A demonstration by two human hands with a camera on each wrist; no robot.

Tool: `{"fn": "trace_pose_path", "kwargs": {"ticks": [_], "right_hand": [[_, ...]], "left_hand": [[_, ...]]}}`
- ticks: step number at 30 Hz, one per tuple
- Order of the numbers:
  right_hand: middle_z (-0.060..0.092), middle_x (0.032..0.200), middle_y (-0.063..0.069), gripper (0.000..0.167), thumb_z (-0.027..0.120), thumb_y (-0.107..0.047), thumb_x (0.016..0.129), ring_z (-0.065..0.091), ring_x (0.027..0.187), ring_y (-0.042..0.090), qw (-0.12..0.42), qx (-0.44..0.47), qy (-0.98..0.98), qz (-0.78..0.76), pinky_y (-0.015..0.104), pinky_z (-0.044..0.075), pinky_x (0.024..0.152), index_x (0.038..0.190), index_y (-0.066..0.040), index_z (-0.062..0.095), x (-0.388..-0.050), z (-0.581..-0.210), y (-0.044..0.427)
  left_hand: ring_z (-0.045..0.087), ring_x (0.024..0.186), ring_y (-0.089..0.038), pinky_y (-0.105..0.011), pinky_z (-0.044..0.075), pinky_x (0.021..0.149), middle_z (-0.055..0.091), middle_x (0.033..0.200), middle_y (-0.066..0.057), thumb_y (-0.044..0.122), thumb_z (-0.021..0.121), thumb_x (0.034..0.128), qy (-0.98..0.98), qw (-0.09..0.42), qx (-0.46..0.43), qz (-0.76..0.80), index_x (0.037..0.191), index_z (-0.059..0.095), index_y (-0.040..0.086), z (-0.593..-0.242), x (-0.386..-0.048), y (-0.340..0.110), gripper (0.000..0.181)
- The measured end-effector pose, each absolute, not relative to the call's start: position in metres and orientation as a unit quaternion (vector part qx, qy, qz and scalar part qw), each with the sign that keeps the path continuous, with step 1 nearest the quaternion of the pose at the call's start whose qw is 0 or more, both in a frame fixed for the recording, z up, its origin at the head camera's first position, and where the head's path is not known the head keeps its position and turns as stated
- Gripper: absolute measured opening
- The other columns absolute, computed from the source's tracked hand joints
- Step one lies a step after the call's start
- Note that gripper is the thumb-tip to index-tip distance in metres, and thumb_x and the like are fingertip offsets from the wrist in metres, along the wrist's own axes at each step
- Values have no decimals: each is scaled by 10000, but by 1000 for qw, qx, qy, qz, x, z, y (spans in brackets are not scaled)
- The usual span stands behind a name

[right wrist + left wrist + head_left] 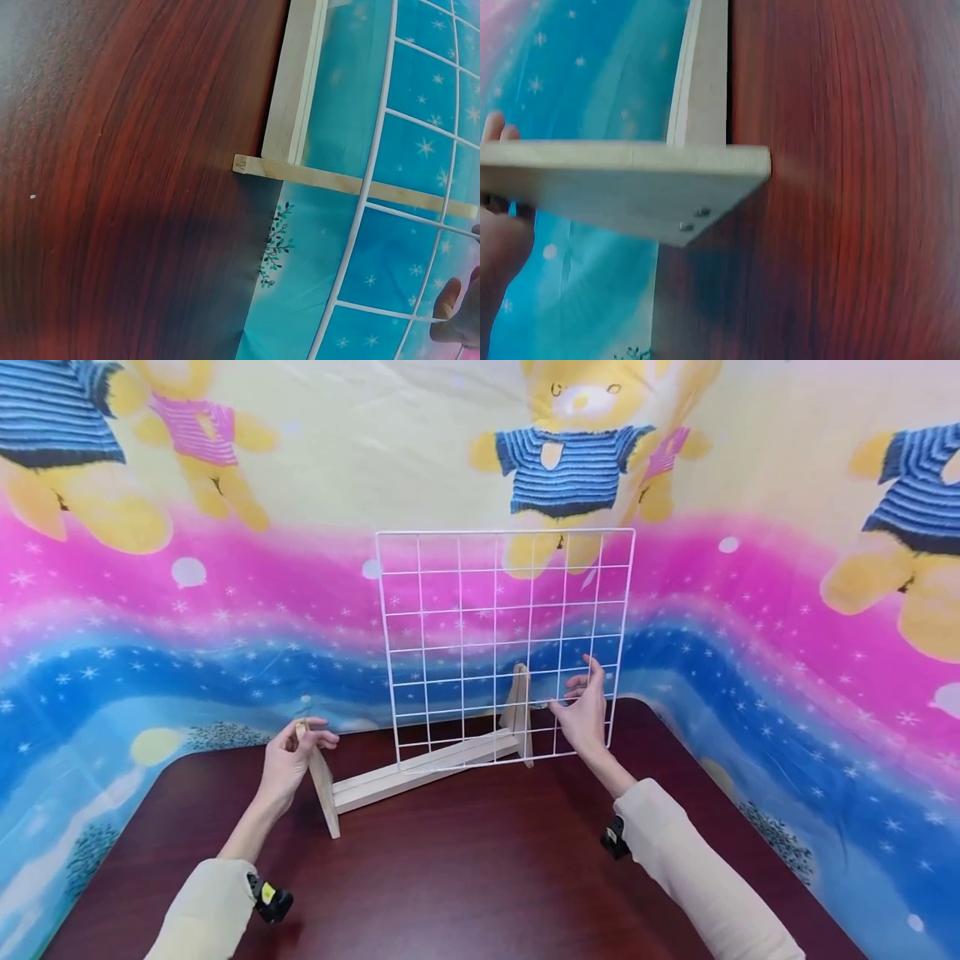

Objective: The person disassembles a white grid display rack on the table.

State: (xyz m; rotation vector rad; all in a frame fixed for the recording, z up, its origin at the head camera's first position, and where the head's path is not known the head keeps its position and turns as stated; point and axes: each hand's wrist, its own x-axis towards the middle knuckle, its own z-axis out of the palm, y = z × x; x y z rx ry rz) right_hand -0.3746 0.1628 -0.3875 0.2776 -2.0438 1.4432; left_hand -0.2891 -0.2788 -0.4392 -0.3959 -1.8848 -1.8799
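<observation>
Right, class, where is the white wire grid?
In the head view, the white wire grid is just right of centre, held in the right hand, overlapping the wooden stand.

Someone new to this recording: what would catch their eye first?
Probably the white wire grid, held roughly upright by the right grip in the middle of the head view. Behind it, the bright bear-print cloth backs the dark table. To its lower left, the left grip holds the top of one end of the wooden stand.
</observation>
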Motion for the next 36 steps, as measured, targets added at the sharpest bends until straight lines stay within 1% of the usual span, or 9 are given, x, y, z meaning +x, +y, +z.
{"fn": "trace_pose_path", "kwargs": {"ticks": [3,7,9,12,15,18,26,33,36], "right_hand": [[557,992,243,909,776,129,688,609,830,388,299,118,-782,535,505,515,755,1435,-39,287,-374,-387,166],[569,993,245,920,776,128,687,610,814,333,278,130,-800,515,485,516,742,1443,-48,283,-372,-389,171],[574,991,248,929,782,125,683,610,812,333,267,134,-809,506,485,511,747,1445,-50,281,-372,-391,173],[577,983,238,931,786,117,679,613,813,345,259,135,-819,493,484,508,754,1443,-51,281,-370,-394,178],[580,972,234,927,788,124,673,614,807,354,260,131,-821,491,490,506,754,1437,-51,292,-369,-395,183],[585,969,222,925,790,111,675,618,803,342,257,124,-826,486,455,506,749,1437,-46,290,-369,-397,189],[579,961,170,943,800,91,684,616,825,315,224,122,-840,478,347,496,725,1450,-61,273,-367,-397,203],[586,951,177,937,806,99,676,625,821,332,200,143,-854,458,399,516,748,1442,-31,282,-367,-397,218],[592,963,188,935,802,107,675,628,822,331,188,149,-858,453,368,525,737,1441,-25,283,-367,-398,224]], "left_hand": [[685,895,-192,-242,484,868,716,973,-126,-33,487,989,-681,184,-186,-684,1243,558,-50,-439,-286,-289,264],[663,1019,-201,-247,487,894,691,1095,-164,-89,498,964,-681,143,-220,-683,1315,520,-31,-437,-285,-300,356],[655,1045,-226,-269,481,921,674,1131,-187,-111,489,959,-678,127,-234,-685,1339,500,-35,-436,-285,-302,388],[664,1018,-266,-312,482,931,679,1122,-183,-117,488,957,-675,116,-245,-686,1316,506,-55,-436,-286,-304,366],[682,951,-299,-320,496,909,696,1071,-170,-114,504,951,-675,120,-244,-686,1252,536,-77,-436,-287,-303,306],[691,912,-292,-293,505,887,701,1034,-171,-100,528,945,-680,130,-237,-682,1204,556,-85,-436,-286,-301,261],[704,842,-227,-255,513,851,723,954,-123,-34,584,942,-697,156,-194,-672,1118,592,-57,-437,-281,-293,178],[705,825,-229,-229,519,817,727,931,-116,8,610,939,-710,165,-164,-665,1103,587,-62,-438,-274,-288,180],[707,816,-224,-220,520,799,727,928,-129,12,619,935,-714,169,-149,-663,1114,582,-71,-438,-270,-286,201]]}}
